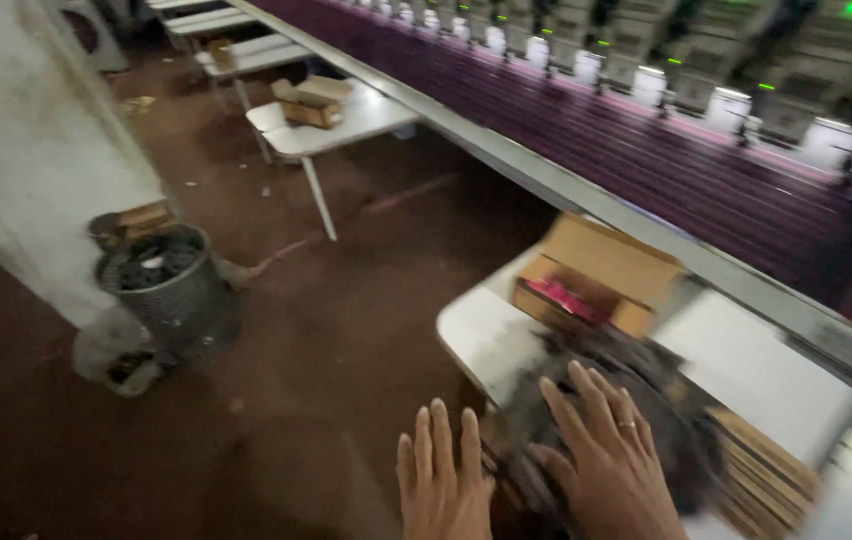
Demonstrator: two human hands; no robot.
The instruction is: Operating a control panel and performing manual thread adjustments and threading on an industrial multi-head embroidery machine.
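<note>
The right hand lies flat with its fingers spread loosely over a dark, blurred heap, pressing on it rather than closing round it; a ring sits on one finger. The left hand is beside it, fingers straight and close together, palm down at the heap's near edge, gripping nothing that can be seen. The heap itself is smeared by motion; it may be dark cloth or thread waste, but the view does not settle which.

The heap rests on the near corner of a white table. Just behind it on the same table stands an open cardboard box with something pink inside. To the right, at the table's lower edge, a stack of flat brownish boards or cards shows under the heap.

Along the table's far side runs a long machine bed with purple fabric stretched over it and a row of white machine heads with green lights above. Farther back a second white table carries a smaller open carton.

The floor is bare reddish-brown and littered. On it, to the left, stands a perforated metal bin filled with dark scraps, beside a pale wall or pillar.
</note>
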